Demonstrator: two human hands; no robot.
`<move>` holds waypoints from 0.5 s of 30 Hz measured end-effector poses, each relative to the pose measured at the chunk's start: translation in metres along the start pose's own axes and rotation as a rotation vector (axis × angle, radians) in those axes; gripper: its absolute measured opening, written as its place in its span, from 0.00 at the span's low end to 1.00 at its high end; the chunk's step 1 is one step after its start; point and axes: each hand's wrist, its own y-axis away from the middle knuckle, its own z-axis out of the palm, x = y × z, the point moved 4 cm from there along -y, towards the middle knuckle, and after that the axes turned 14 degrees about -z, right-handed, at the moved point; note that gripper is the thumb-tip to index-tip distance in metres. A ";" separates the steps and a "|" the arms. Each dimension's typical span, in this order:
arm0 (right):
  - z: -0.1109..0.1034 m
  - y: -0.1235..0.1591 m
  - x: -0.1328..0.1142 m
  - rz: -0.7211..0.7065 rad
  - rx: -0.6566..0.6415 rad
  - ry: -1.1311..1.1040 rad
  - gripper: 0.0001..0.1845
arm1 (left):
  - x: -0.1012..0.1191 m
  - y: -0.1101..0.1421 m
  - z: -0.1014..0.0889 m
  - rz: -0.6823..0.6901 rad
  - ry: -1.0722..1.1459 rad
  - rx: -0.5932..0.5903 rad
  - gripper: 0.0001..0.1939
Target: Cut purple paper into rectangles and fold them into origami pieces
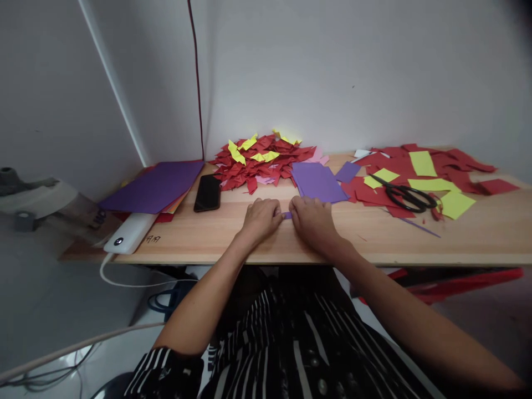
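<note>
Both my hands rest on the wooden table near its front edge. My left hand and my right hand are curled, fingertips pressed down on a small piece of purple paper that shows between them. Most of that piece is hidden under the fingers. Just beyond my right hand lies a stack of purple paper squares. Behind it sits a heap of folded red and yellow paper pieces.
A black phone lies left of the heap. Large purple sheets and a white power bank sit at the left end. Black scissors lie among red and yellow paper scraps on the right. Walls stand close behind.
</note>
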 end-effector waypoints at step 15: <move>-0.014 0.035 -0.029 -0.244 0.138 -0.154 0.14 | -0.002 0.002 0.000 0.022 -0.032 -0.002 0.07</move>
